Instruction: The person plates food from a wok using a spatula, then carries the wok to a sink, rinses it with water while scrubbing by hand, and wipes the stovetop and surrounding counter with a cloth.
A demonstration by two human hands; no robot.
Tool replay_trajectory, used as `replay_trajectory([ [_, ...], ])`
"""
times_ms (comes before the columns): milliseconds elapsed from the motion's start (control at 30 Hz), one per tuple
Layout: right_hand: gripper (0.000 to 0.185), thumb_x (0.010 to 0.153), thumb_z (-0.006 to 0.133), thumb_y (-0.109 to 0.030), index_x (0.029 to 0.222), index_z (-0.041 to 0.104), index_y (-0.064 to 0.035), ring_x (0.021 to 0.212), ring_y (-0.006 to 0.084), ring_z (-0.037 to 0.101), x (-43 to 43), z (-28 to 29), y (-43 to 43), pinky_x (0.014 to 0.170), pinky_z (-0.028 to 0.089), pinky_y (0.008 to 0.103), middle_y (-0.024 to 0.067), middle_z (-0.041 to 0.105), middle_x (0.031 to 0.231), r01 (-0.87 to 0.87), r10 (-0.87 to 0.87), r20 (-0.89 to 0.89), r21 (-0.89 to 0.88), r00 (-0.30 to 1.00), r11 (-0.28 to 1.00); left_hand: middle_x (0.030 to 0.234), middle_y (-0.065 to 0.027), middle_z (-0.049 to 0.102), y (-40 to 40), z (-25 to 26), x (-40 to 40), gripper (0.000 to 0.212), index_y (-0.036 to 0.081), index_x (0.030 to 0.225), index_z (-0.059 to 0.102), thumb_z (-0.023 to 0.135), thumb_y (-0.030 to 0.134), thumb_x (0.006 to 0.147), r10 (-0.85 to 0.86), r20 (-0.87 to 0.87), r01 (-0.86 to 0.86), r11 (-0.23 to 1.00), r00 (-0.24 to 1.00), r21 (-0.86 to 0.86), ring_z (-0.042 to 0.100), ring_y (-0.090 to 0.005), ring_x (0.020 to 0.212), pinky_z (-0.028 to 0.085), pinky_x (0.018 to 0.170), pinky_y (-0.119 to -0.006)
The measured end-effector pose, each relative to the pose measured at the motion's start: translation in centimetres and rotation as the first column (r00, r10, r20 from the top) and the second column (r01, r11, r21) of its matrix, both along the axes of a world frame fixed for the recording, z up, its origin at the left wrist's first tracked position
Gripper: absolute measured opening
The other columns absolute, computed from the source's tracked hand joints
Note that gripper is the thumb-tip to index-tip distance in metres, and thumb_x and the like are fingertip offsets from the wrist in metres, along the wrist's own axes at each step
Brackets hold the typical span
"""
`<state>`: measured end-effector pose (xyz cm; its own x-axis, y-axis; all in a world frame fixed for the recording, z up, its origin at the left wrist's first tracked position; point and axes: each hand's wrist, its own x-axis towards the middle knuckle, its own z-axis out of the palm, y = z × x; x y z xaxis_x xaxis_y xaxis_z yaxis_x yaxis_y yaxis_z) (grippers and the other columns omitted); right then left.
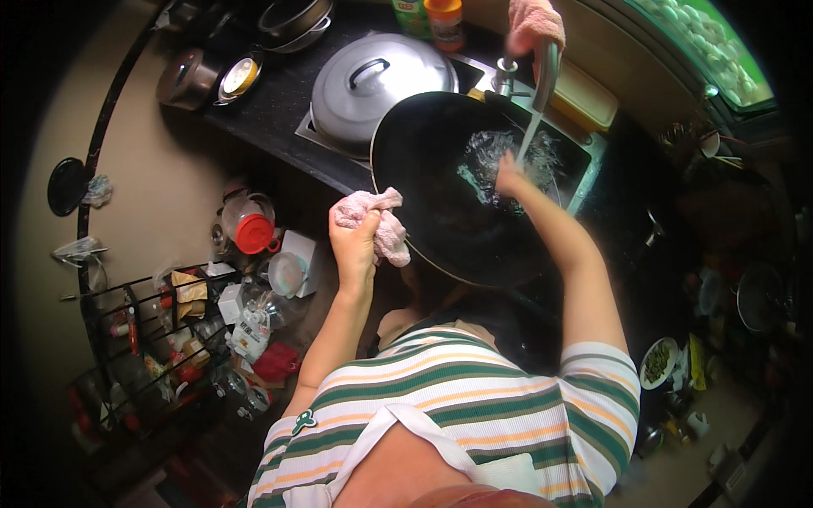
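A bunched pink cloth [390, 238] is gripped in my left hand [353, 244] against the left rim of a large black wok [432, 209]. Whether that hand also grips a wok handle through the cloth is hidden. The wok is tilted over the sink [587, 178]. Water pours from the faucet [545, 76] and splashes inside it. Over the wok, my right hand [510, 176] meets the stream, its fingers blurred and partly lost in the splash. Another pink cloth [537, 25] is draped over the faucet's neck.
A large domed metal lid [381, 89] stands beside the wok on the black counter [267, 127]. Behind it are an orange-capped container [444, 25] and, to the right, a yellow lidded box [584, 95]. Pots [187, 79] sit farther left. A cluttered black rack [159, 324] stands low at left.
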<state>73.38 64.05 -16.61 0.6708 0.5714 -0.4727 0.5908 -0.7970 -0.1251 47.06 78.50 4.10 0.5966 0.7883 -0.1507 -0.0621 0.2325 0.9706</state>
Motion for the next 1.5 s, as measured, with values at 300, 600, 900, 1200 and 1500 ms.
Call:
replay_trajectory([
  [300,0.054,0.080,0.044,-0.004,0.132,0.029,-0.0090,0.130,0.0237,0.014,-13.1,14.3,-1.8,0.105,0.012,0.0344,0.0123,0.017,0.141,0.132,0.662,-0.591,0.783,0.462,0.607,0.068,-0.0033,0.055,-0.9,1.8,1.0,0.009,0.000,0.082,0.052,0.052,-0.004,0.074,-0.030,0.056,0.032,0.999,0.998,-0.037,0.051,-0.0075,0.054,0.042,0.051,-0.020],
  [600,0.050,0.066,0.054,-0.004,0.116,0.050,-0.0084,0.118,0.0287,0.036,-0.6,6.6,-12.7,0.096,0.034,0.0329,0.0034,0.036,0.132,-0.373,0.389,-0.297,0.111,0.872,0.921,0.078,-0.0068,0.058,-0.1,0.5,0.0,0.014,-0.001,0.088,0.053,0.053,-0.003,0.074,-0.001,-0.005,0.000,0.997,1.000,-0.078,0.056,-0.0115,0.064,0.045,0.059,-0.023],
  [900,0.055,0.075,0.048,-0.005,0.128,0.033,-0.0025,0.130,0.0280,0.013,-9.9,4.9,2.6,0.105,0.015,0.0347,0.0140,0.014,0.141,0.040,0.586,-0.458,0.809,0.668,0.586,0.081,-0.0081,0.058,-0.2,0.6,0.6,0.015,-0.002,0.089,0.053,0.053,-0.004,0.074,-0.052,-0.013,0.052,0.998,0.999,-0.031,0.057,-0.0136,0.069,0.047,0.064,-0.024],
  [1200,0.051,0.067,0.047,0.002,0.118,0.049,-0.0056,0.123,0.0260,0.031,-1.3,6.3,-13.8,0.101,0.027,0.0332,0.0071,0.029,0.137,-0.397,0.449,-0.521,0.215,0.726,0.892,0.079,-0.0074,0.058,-0.3,0.7,0.5,0.014,-0.002,0.087,0.054,0.051,-0.004,0.073,-0.064,0.008,0.064,0.995,0.998,-0.082,0.056,-0.0127,0.068,0.046,0.064,-0.024],
  [1500,0.063,0.071,0.051,-0.008,0.129,0.029,-0.0023,0.129,0.0327,0.013,-9.3,4.1,1.7,0.105,0.013,0.0384,0.0196,0.014,0.139,-0.271,0.580,-0.317,0.653,0.750,0.707,0.071,-0.0050,0.057,-0.7,1.4,0.6,0.010,0.001,0.083,0.053,0.051,-0.003,0.074,-0.056,0.071,0.058,0.998,0.996,-0.024,0.053,-0.0094,0.057,0.043,0.055,-0.021],
])
